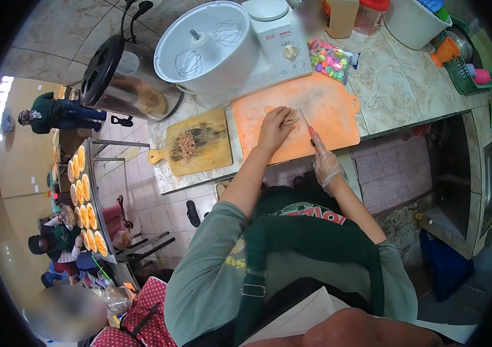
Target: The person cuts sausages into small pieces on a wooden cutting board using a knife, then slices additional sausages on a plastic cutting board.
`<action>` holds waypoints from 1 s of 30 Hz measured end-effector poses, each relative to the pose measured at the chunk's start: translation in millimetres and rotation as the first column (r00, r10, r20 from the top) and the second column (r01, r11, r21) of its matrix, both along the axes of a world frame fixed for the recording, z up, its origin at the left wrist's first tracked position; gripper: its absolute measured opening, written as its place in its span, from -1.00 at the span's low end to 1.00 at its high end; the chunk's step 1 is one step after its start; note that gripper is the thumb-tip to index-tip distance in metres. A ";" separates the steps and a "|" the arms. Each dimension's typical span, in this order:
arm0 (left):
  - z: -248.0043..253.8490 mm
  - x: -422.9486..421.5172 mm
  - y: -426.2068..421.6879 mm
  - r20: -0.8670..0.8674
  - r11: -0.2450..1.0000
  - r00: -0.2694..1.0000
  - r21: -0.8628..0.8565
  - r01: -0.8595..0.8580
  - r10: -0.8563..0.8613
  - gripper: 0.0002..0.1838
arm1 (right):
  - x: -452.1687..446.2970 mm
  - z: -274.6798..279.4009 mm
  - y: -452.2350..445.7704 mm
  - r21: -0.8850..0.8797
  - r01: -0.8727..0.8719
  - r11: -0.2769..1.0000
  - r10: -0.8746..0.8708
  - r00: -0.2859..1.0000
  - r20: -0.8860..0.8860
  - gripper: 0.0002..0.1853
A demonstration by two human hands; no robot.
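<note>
My right hand (328, 166), in a clear plastic glove, grips a knife (311, 130) with a red and black handle, its index finger stretched along it. The blade points away from me over an orange cutting board (333, 98). Just left of the blade, my left hand (276, 128) has its fingers curled down on a thin pinkish-tan piece of food (293, 117), mostly hidden under them. To the left, a wooden cutting board (217, 136) carries a small heap of diced pinkish pieces (187, 145).
Behind the boards stand a white mixer (211, 52) with whisks and a dark-lidded clear container (133, 87). A bag of colourful candies (333, 61) lies beyond the orange board. At left, people work near a table with several rows of round topped pizzas (86, 191).
</note>
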State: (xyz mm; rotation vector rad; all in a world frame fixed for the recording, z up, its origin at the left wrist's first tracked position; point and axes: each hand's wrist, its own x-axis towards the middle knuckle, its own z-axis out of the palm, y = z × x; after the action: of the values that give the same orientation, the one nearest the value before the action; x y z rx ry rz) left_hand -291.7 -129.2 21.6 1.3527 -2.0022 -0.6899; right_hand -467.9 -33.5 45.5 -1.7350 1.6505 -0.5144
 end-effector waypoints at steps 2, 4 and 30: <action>-3.0 -1.1 1.6 -0.023 1.000 1.000 -0.019 0.000 0.000 -0.53 | 0.6 5.6 -4.8 0.014 -0.014 1.000 0.014 0.999 -0.032 -0.38; -7.1 -1.8 2.9 -0.084 0.998 0.995 -0.042 -0.048 0.044 -0.56 | 3.3 15.4 -9.0 0.028 -0.030 0.999 0.031 0.997 -0.065 -0.38; -8.2 2.2 6.1 0.121 0.953 0.993 -0.302 0.026 0.012 -0.66 | 5.0 40.8 -21.0 0.235 -0.032 0.972 0.096 0.960 -0.264 -0.46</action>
State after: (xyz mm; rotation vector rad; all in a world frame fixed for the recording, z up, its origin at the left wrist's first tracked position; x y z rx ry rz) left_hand -289.5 -123.0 13.5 1.2273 -2.1068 -0.2903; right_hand -462.9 -54.5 86.3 -1.7378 1.7559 -0.0485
